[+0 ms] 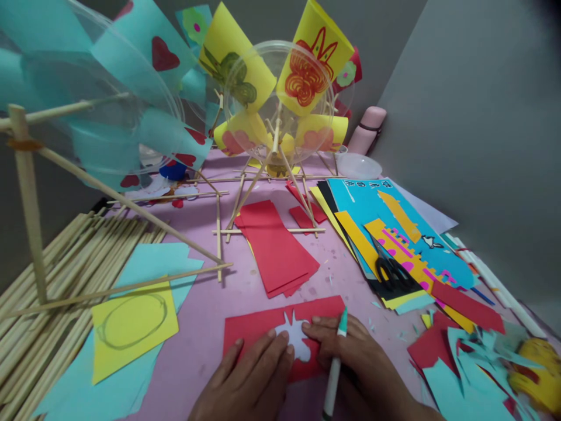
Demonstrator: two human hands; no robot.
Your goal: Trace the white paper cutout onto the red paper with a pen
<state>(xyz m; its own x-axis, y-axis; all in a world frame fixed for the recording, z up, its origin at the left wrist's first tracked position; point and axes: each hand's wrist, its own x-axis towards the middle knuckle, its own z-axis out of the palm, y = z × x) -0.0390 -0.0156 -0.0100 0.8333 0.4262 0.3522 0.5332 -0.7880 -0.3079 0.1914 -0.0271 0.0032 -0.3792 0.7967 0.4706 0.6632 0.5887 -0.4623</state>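
A red paper sheet (258, 324) lies on the pink table (205, 351) right in front of me, with a small white cut-out shape (296, 338) on top of it. My left hand (252, 380) lies flat on the red sheet, fingers stretched out, fingertips touching the white shape's left edge. My right hand (355, 359) is closed around a white marker with a green cap (335, 362). Its index finger presses on the white shape's right side.
A stack of red strips (276, 248) lies mid-table. Black scissors (392, 272) rest on coloured sheets to the right. Paper scraps (464, 362) sit at lower right, wooden sticks (56, 280) at left beside a yellow sheet (131, 321), and two paper-and-stick wheels (280, 99) at the back.
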